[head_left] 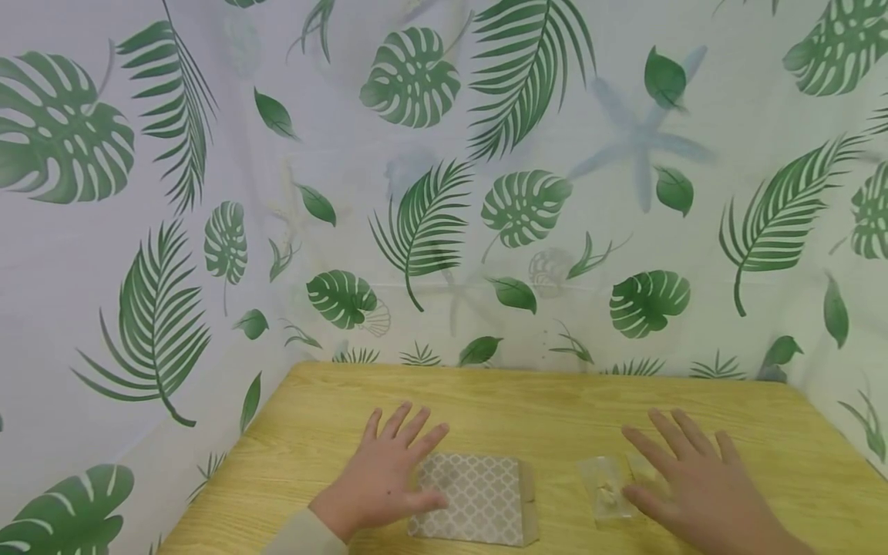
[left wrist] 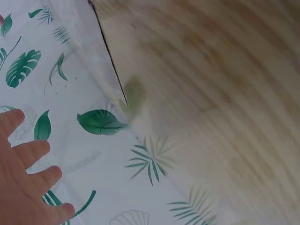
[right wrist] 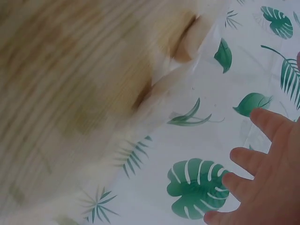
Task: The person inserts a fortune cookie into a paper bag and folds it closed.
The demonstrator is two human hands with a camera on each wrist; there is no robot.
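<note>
A flat box or sleeve (head_left: 480,501) with a grey-and-white lattice pattern lies on the wooden table (head_left: 513,412), small flaps sticking out at its right end. My left hand (head_left: 390,474) is spread over its left edge; whether it touches the box I cannot tell. To the right lies a small clear plastic bag (head_left: 605,487) with tiny gold-coloured pieces in it. Beside that bag my right hand (head_left: 701,486) has its fingers fanned out and holds nothing. Both wrist views also show the spread fingers, left hand (left wrist: 26,180) and right hand (right wrist: 265,168).
A white curtain (head_left: 444,324) printed with green leaves hangs behind the table and along both sides. Faint starfish and shell shapes show on it. The table's back edge (head_left: 541,371) runs close to the curtain.
</note>
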